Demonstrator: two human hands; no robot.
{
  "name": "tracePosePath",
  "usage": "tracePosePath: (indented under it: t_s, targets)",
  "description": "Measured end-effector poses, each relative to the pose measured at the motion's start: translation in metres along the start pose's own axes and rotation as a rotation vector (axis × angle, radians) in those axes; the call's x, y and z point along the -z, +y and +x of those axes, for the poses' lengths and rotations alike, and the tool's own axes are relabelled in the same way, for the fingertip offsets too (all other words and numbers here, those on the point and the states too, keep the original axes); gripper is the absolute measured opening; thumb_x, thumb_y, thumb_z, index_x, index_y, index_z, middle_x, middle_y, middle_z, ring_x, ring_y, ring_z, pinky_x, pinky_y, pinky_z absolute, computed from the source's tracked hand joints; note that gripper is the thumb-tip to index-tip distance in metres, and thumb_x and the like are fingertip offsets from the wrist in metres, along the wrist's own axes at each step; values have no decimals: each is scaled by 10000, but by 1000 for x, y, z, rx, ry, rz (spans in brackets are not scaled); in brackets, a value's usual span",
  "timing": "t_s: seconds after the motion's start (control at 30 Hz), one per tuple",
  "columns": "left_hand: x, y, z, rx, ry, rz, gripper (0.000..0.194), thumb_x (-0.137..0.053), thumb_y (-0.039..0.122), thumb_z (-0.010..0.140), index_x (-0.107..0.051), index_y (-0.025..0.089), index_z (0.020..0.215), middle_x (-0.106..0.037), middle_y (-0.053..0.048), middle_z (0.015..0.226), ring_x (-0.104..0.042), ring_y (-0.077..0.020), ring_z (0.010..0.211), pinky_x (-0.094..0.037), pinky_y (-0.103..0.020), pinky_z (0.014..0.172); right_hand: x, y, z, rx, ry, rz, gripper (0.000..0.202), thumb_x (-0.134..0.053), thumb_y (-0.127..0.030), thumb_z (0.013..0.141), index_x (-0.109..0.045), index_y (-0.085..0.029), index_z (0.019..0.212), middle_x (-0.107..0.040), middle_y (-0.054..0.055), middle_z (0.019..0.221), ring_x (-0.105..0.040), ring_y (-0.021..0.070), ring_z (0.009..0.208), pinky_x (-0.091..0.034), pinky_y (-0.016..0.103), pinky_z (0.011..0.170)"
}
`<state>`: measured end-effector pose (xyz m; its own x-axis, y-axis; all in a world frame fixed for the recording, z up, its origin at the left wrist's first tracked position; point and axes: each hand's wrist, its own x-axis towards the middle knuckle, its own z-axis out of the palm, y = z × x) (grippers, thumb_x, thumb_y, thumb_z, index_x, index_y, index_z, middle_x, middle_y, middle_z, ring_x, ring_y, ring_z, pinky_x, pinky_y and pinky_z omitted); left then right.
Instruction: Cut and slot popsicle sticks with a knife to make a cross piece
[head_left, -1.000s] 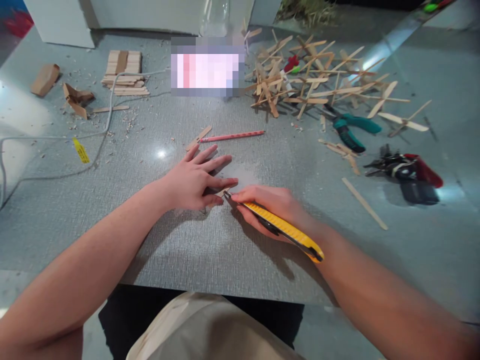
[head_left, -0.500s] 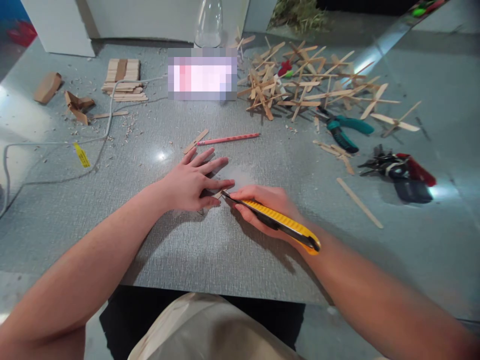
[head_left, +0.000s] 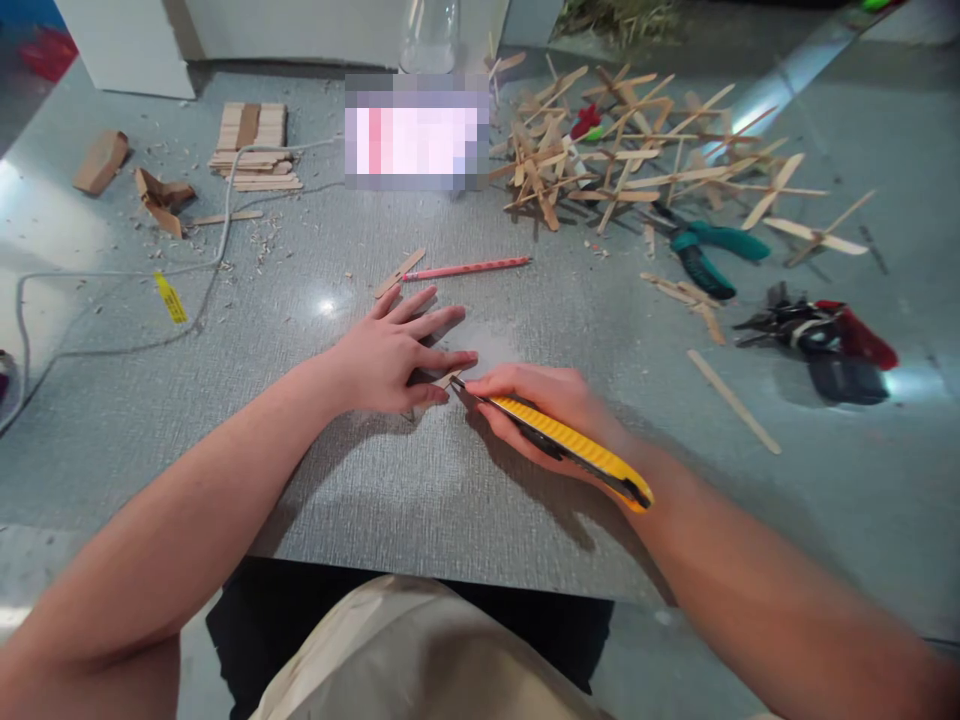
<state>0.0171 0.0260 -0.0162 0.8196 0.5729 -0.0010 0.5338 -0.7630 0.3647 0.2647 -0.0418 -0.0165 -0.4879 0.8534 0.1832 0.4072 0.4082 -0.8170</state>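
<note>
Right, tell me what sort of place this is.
Probably a craft worktable: a yellow utility knife in the right hand, green-handled pliers and a banded stack of wooden craft sticks.

Grey textured tabletop (head_left: pixel 360 520), white panel (head_left: pixel 300 32) behind, bright glare

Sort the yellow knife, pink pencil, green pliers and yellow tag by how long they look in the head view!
1. Yellow knife
2. Pink pencil and green pliers: too alike to rank
3. Yellow tag
</note>
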Motion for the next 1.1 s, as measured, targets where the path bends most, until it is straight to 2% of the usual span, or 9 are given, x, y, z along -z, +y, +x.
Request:
tracePosePath:
  t_s: [0.1,0.27,0.43,0.6,0.67,0.77,0.87,0.97,1.1]
  targets:
    - [-1,-1,-1,-7,5,2,523,-673,529,928,-610,418,1435,-369,-38,1686,-202,-443,1587,-64,-690,1252,-1,1,0,61,9,-44,130,-611,-374,986,-694,-296,924,-766,-6,782,-744,192,740,-610,309,637]
    - [-2,-4,-2,-63,61,10,559,-656,601,921,-619,387,1436,-407,-72,1662,-235,-461,1572,-86,-709,1241,0,3,0,187,108,-102,110,-625,-236,950,-658,-280,1046,-771,-17,814,-737,162,679,-586,293,607]
    - [-2,-4,1,-123,131,9,666,-653,731,863,-676,293,1364,-579,-110,1515,-389,-420,1513,-105,-650,1275,2,5,-1,193,125,-133,123,-635,-219,925,-657,-276,1032,-761,-24,783,-715,144,647,-549,268,607]
    - [-3,-5,1,-90,235,-9,802,-627,808,824,-662,218,1365,-674,-131,1387,-543,-369,1395,-165,-587,1285,7,6,-3,71,208,-116,86,-649,-243,921,-682,-266,997,-761,-17,774,-702,148,634,-519,280,598]
    - [-2,-6,1,-110,220,-11,697,-598,727,901,-648,226,1383,-666,-120,1405,-534,-348,1406,-165,-582,1283,9,6,-5,49,225,-111,84,-652,-253,925,-692,-264,997,-767,-13,787,-707,153,649,-522,291,614]
    - [0,-4,1,-146,164,-4,421,-476,452,1043,-641,282,1391,-647,-73,1444,-498,-298,1446,-169,-575,1277,10,6,-8,35,283,-107,84,-659,-279,929,-706,-271,998,-767,-10,800,-716,171,687,-530,312,640]
    - [0,-3,1,-154,118,14,425,-423,268,1032,-634,306,1399,-611,-59,1491,-474,-280,1466,-200,-577,1265,12,7,-13,-3,348,-61,94,-657,-320,942,-720,-276,995,-757,-7,780,-712,183,682,-534,326,629]
    - [-1,-3,1,-137,104,33,455,-436,226,1008,-621,309,1415,-580,-60,1525,-454,-283,1481,-202,-593,1264,15,11,-18,-2,389,-23,110,-656,-349,944,-730,-275,978,-745,-6,740,-708,190,659,-534,339,620]
    - [-3,-6,1,-109,152,26,404,-464,279,1023,-642,299,1384,-615,-63,1481,-484,-281,1453,-209,-586,1269,15,12,-18,5,397,-44,131,-650,-380,946,-727,-274,952,-726,-6,715,-689,191,639,-503,342,592]
